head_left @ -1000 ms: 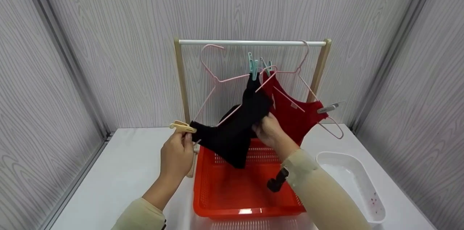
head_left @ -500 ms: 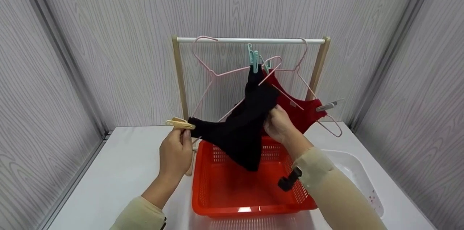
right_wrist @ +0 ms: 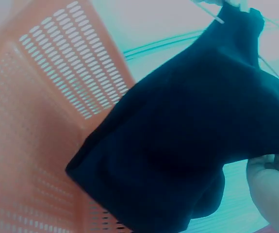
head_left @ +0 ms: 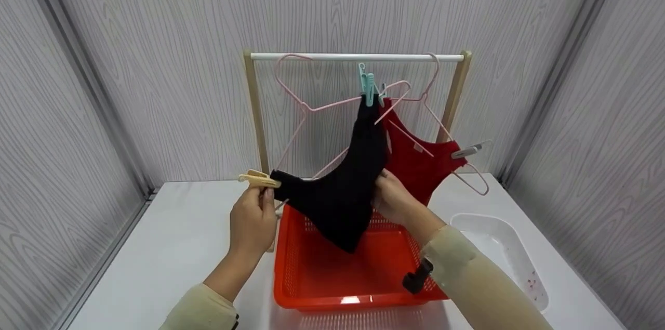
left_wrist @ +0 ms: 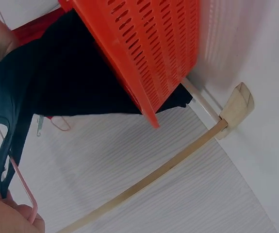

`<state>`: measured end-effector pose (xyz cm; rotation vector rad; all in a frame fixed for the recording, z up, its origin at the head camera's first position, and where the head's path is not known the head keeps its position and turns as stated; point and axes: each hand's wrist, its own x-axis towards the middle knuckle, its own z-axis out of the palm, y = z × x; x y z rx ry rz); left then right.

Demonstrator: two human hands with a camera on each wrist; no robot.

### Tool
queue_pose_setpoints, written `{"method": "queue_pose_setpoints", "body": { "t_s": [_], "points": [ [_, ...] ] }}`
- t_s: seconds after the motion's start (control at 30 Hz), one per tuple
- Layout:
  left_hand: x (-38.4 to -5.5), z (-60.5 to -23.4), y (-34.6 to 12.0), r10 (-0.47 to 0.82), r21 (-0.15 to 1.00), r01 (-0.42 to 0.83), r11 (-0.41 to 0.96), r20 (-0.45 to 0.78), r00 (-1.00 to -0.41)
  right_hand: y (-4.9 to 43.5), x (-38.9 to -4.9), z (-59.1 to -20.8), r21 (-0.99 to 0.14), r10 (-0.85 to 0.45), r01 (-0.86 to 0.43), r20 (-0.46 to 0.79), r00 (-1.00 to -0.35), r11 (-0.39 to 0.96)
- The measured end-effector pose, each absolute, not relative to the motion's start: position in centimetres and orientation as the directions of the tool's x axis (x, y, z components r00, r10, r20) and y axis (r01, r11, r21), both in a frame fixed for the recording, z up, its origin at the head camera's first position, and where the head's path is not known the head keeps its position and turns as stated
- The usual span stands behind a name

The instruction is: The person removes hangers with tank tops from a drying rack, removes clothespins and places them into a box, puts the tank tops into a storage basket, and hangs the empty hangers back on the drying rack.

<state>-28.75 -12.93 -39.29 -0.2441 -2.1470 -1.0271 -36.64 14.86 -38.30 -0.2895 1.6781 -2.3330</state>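
Observation:
A black tank top (head_left: 332, 200) hangs on a pink wire hanger (head_left: 335, 104), its hook overlapping the rail in the head view. A yellow clothespin (head_left: 260, 179) clips the left strap and a teal clothespin (head_left: 369, 90) the right one. Just below the yellow clothespin, my left hand (head_left: 253, 223) pinches the strap at the hanger's end, which shows in the left wrist view (left_wrist: 30, 201). My right hand (head_left: 399, 199) holds the top's right side edge between fingers and thumb, some fingers hidden behind the cloth. The hem dangles over the red basket (head_left: 358, 301).
Behind, a red tank top (head_left: 415, 174) hangs from the rack's white rail (head_left: 358, 57) on another pink hanger, with a grey clothespin (head_left: 466, 152) on its strap. A white tray (head_left: 491, 218) stands right of the basket. The rack's wooden foot (left_wrist: 237, 107) is left of the basket.
My right hand went up and right, then back down, and the bunched black cloth now hangs flatter. The hanger's hook has risen to rail height. My left hand has kept its grip.

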Motion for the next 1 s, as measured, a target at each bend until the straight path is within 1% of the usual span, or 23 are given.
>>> {"method": "queue_pose_setpoints", "body": {
  "t_s": [0.13, 0.33, 0.43, 0.5, 0.57, 0.63, 0.7, 0.77, 0.83, 0.9, 1.0],
  "points": [
    [-28.7, -39.3, -12.9, -0.137, 0.589, 0.451, 0.670, 0.696, -0.705, 14.7, -36.7, -39.6, -0.967, -0.366, 0.096, -0.002, -0.931, -0.237],
    [-28.8, -39.8, -12.7, -0.127, 0.576, 0.459, 0.677, 0.705, -0.697, 14.7, -36.8, -41.2, -0.993, -0.434, 0.055, -0.004, -0.901, -0.105],
    [-28.7, -40.0, -12.7, -0.129, 0.579, 0.462, 0.672, 0.706, -0.696, 14.8, -36.8, -41.7, -1.000, -0.474, 0.004, -0.002, -0.880, -0.003],
    [-28.7, -40.0, -12.8, -0.130, 0.579, 0.465, 0.670, 0.708, -0.695, 14.9, -36.7, -41.8, -0.988, -0.496, -0.081, 0.007, -0.868, 0.128],
    [-28.6, -40.0, -12.8, -0.131, 0.582, 0.464, 0.668, 0.706, -0.696, 15.1, -36.5, -41.9, -0.936, -0.508, -0.182, 0.005, -0.862, 0.300],
    [-28.6, -39.9, -12.8, -0.131, 0.582, 0.463, 0.668, 0.705, -0.697, 15.1, -36.4, -42.0, -0.832, -0.526, -0.286, -0.008, -0.850, 0.475],
    [-28.6, -39.9, -12.8, -0.132, 0.586, 0.460, 0.667, 0.701, -0.701, 15.0, -36.4, -42.1, -0.711, -0.524, -0.346, -0.036, -0.851, 0.611],
    [-28.7, -40.0, -12.8, -0.133, 0.591, 0.457, 0.664, 0.696, -0.706, 14.8, -36.5, -42.2, -0.625, -0.512, -0.367, -0.062, -0.857, 0.689],
    [-28.6, -40.0, -12.8, -0.134, 0.597, 0.458, 0.659, 0.692, -0.709, 14.6, -36.7, -42.2, -0.558, -0.502, -0.385, -0.066, -0.862, 0.735],
    [-28.6, -40.1, -12.8, -0.135, 0.602, 0.459, 0.654, 0.689, -0.712, 14.4, -37.0, -42.3, -0.498, -0.504, -0.409, -0.066, -0.861, 0.764],
    [-28.6, -40.2, -12.8, -0.138, 0.607, 0.462, 0.647, 0.689, -0.712, 14.0, -37.5, -42.4, -0.409, -0.543, -0.477, -0.055, -0.838, 0.778]
  ]
}}
